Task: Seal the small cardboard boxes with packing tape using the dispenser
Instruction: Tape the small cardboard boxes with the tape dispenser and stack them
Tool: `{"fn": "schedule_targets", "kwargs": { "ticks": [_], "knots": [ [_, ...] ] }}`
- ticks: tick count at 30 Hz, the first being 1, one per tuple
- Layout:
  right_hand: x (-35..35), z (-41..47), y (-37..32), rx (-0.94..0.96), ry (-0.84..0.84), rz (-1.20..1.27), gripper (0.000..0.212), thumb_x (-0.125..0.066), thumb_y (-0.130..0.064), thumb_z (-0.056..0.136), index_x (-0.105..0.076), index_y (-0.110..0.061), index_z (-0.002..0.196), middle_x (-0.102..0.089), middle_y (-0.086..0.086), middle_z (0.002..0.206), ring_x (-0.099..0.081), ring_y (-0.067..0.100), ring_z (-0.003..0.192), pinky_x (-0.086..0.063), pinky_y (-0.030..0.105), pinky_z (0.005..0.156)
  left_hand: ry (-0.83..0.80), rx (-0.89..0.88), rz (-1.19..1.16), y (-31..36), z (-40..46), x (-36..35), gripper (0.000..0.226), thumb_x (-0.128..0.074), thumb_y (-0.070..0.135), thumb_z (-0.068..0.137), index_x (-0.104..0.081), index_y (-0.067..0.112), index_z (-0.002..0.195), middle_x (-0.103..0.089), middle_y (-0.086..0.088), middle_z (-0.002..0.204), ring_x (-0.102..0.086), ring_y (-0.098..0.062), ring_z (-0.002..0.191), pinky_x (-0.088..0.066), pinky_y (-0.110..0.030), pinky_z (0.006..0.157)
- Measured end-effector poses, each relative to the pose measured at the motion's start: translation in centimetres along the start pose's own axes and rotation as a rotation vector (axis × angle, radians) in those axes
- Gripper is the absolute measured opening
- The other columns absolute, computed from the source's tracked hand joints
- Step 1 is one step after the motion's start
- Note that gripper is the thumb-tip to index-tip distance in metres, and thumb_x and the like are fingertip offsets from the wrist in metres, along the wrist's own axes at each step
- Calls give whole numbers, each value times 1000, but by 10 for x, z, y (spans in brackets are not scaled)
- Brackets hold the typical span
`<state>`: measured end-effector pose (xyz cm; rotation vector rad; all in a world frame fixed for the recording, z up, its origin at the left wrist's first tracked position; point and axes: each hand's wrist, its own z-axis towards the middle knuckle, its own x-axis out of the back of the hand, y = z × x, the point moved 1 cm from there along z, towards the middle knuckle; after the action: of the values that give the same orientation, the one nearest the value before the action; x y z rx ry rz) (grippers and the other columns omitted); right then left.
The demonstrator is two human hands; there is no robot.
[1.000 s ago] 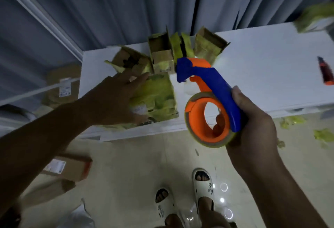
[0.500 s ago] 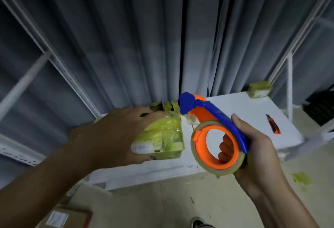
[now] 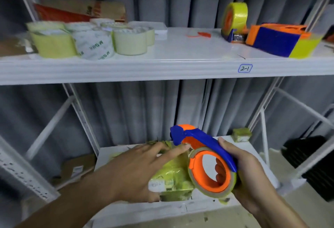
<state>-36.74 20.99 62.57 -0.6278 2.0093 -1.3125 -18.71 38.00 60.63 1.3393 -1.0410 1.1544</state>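
Left hand point(image 3: 137, 171) spread flat over tape-wrapped box point(image 3: 171, 182), fingers open, pressing it on lower shelf point(image 3: 253, 157). Right hand point(image 3: 251, 177) just right of box, grip closed round blue-orange dispenser point(image 3: 207, 159), its nose touching box top. Spare tape rolls point(image 3: 94, 41) above box on upper shelf point(image 3: 180, 64).

dispenser point(image 3: 204, 148): blue handle, orange hub | box point(image 3: 171, 179): yellow-green tape wrap, white label | shelf point(image 3: 180, 54): white, blue-outlined "2-1" tag | tape rolls point(image 3: 90, 41): pale yellow, white with green print | curtain point(image 3: 162, 104): grey
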Motion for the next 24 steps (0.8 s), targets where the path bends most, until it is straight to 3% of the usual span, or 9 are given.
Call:
{"fn": "schedule_targets", "kwargs": {
  "ticks": [4, 9, 12, 15, 18, 20, 24],
  "knots": [
    [-4, -8, -16, 10, -51, -11, 32, -61, -43, 81, -78, -20, 67, -65, 0, 62, -60, 9, 53, -47, 23, 53, 4, 51, 20, 10, -4, 13, 118, -70, 62, 72, 26, 63, 142, -33, 8, 140, -50, -22, 122, -43, -37, 100],
    [4, -14, -28, 14, -107, 4, 34, -61, -38, 85, -79, -16, 67, -71, 5, 65, -67, 9, 55, -50, 19, 46, -9, 128, 103, 33, 3, 16, 116, -66, 64, 74, 29, 58, 141, -34, 0, 146, -48, -25, 126, -39, -40, 104],
    [15, -17, -35, 83, -113, -21, 32, -60, -39, 82, -80, -16, 74, -75, 9, 75, -71, 11, 63, -51, 16, 50, 5, 173, 65, 53, 10, 13, 113, -66, 64, 73, 25, 54, 141, -33, 3, 147, -47, -23, 126, -41, -40, 104],
    [31, -17, -41, 119, -83, -32, 30, -61, -36, 83, -79, -17, 70, -73, 7, 70, -68, 10, 60, -48, 21, 56, 23, 202, -40, 76, 18, 13, 113, -64, 67, 71, 26, 62, 139, -26, 11, 154, -43, -19, 132, -42, -44, 105],
    [47, -18, -47, 146, -67, -34, 31, -62, -35, 81, -77, -15, 61, -69, 8, 61, -64, 11, 53, -48, 22, 52, 39, 229, -186, 94, 28, 12, 117, -71, 67, 67, 28, 73, 130, -16, 23, 160, -35, -10, 140, -37, -37, 111],
    [58, -18, -49, 154, -58, -42, 35, -61, -33, 84, -75, -14, 58, -67, 8, 58, -62, 12, 51, -48, 21, 49, 46, 256, -263, 106, 35, 11, 115, -74, 66, 66, 24, 78, 126, -15, 29, 159, -33, -5, 139, -35, -29, 107],
    [80, -15, -51, 78, -31, -2, 37, -62, -32, 87, -76, -10, 61, -68, 12, 62, -63, 14, 52, -45, 30, 58, 30, 302, -316, 128, 50, 5, 114, -74, 67, 66, 22, 79, 126, -17, 31, 158, -29, 1, 138, -29, -23, 105]
  ]
}}
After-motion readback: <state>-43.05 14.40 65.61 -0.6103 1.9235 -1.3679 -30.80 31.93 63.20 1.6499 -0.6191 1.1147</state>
